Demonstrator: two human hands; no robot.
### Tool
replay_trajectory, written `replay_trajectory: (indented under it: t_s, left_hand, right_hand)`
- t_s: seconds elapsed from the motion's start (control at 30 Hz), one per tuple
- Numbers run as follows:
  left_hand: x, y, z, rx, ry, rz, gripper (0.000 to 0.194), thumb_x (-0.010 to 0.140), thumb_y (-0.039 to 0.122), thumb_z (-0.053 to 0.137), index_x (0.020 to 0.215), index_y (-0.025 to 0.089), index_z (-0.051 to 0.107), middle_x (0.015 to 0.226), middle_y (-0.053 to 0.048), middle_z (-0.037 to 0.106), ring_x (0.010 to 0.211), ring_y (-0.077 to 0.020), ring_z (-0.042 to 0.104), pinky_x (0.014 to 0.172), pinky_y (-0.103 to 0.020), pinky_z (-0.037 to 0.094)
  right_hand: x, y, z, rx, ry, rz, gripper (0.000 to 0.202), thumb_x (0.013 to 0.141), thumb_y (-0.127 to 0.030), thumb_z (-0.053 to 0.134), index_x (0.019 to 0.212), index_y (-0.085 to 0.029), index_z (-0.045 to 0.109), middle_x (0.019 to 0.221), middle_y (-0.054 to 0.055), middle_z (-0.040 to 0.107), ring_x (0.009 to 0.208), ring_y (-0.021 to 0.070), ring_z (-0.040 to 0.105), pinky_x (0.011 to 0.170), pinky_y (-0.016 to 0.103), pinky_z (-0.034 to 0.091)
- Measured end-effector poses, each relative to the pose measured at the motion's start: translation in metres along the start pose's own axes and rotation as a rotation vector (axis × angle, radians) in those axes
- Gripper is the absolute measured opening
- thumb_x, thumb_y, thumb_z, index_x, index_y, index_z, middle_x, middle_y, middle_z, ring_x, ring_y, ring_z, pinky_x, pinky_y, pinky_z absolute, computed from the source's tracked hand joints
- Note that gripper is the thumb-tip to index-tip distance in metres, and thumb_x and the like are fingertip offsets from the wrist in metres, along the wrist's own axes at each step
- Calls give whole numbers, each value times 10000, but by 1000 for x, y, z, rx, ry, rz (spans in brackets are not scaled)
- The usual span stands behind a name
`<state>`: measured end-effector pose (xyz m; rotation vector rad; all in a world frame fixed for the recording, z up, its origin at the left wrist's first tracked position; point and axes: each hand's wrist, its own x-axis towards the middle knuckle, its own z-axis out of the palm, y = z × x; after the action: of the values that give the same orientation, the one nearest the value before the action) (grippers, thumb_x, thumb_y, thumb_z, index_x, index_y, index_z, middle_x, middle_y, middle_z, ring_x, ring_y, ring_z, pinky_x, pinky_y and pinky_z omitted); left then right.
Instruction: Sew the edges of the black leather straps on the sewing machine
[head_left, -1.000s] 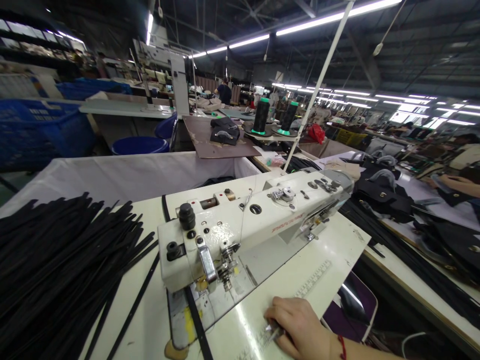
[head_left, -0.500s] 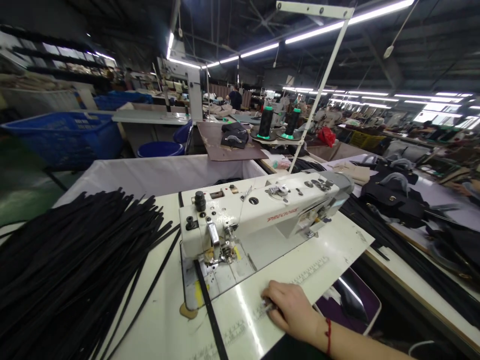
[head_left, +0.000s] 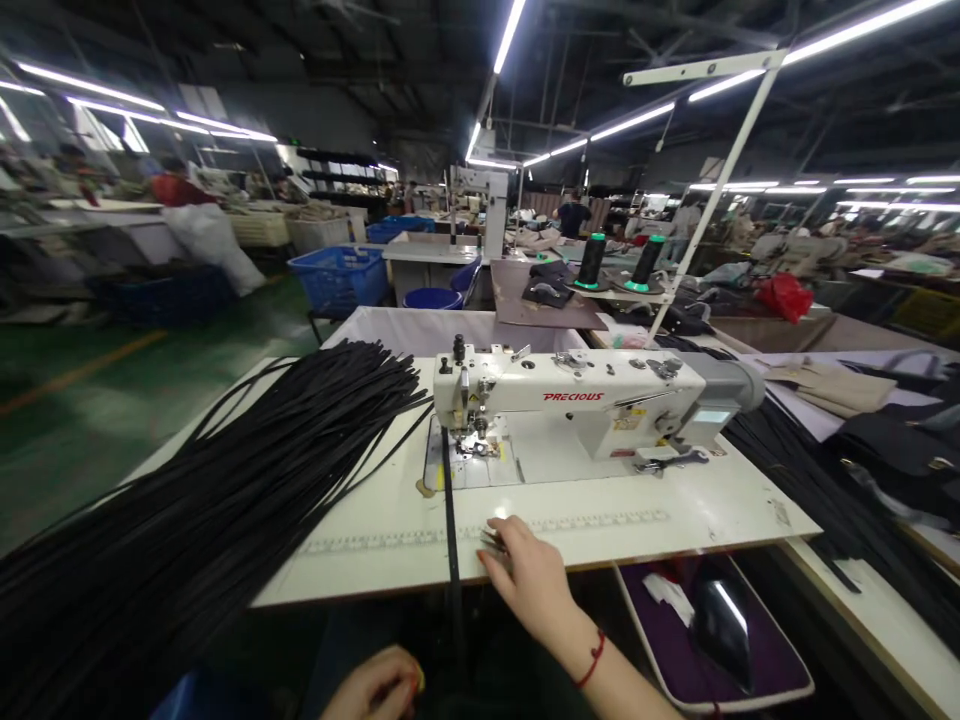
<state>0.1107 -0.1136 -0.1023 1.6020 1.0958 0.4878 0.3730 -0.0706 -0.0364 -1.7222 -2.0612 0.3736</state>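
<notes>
My right hand, with a red string bracelet, is closed around small metal snips just above the front of the sewing table. Left of it, a narrow black strap runs from under the needle area of the white sewing machine down over the table edge. My left hand is low at the bottom of the view, below the table edge, its fingers curled together. A yellow-orange bit shows at its fingertips, too small to name. A thick bundle of black straps lies on the table's left side.
A ruler scale runs along the table front. Under the right edge hangs a purple-lined tray. Thread cones stand behind the machine, beside a slanting white pole. Blue crates and other workstations lie beyond.
The view has swung left and tilted, so the machine appears smaller and further right. My left hand has come into view at the bottom. My right hand still holds the snips near the strap.
</notes>
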Motion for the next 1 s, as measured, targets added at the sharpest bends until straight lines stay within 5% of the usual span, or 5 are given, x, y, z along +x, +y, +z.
replay_trajectory:
  t_s: [0.17, 0.37, 0.5, 0.6, 1.0]
  left_hand:
    - [25, 63, -49, 184, 413, 168, 316, 910, 403, 482, 1103, 214, 647, 1088, -86, 671, 953, -230, 636, 845, -338, 528]
    - [99, 57, -85, 499, 443, 362, 377, 836, 224, 488, 1181, 158, 625, 1219, -129, 627, 1135, -271, 573, 1059, -466, 403]
    - [120, 57, -84, -45, 384, 82, 434, 799, 330, 595, 1184, 130, 602, 977, -108, 674, 785, -203, 631, 694, -318, 520]
    - [130, 64, -81, -409, 243, -54, 470, 787, 464, 643, 1087, 103, 632, 759, -47, 623, 536, -110, 500, 434, -201, 327]
    - [135, 73, -80, -885, 171, -105, 352, 746, 373, 751, 998, 152, 644, 799, -24, 626, 603, -91, 521, 505, -178, 371]
  right_hand:
    - [6, -59, 31, -48, -79, 85, 460, 852, -240, 575, 1301, -187, 491, 1120, 104, 626, 777, 261, 692, 605, 332, 500]
    - [27, -61, 33, 199, -74, 215, 358, 739, -47, 505, 1061, -142, 627, 933, 108, 684, 829, 262, 667, 674, 323, 464]
    - [31, -56, 27, 812, -56, 200, 123, 798, -131, 520, 840, -157, 632, 728, 13, 622, 692, 159, 572, 621, 243, 407]
    - [33, -64, 27, 1035, -91, 214, 79, 820, -201, 569, 844, -153, 627, 710, -13, 578, 659, 132, 509, 609, 232, 384]
    - [48, -47, 14, 822, -274, 122, 155, 880, -252, 573, 830, -178, 700, 710, -15, 629, 667, 129, 550, 630, 226, 404]
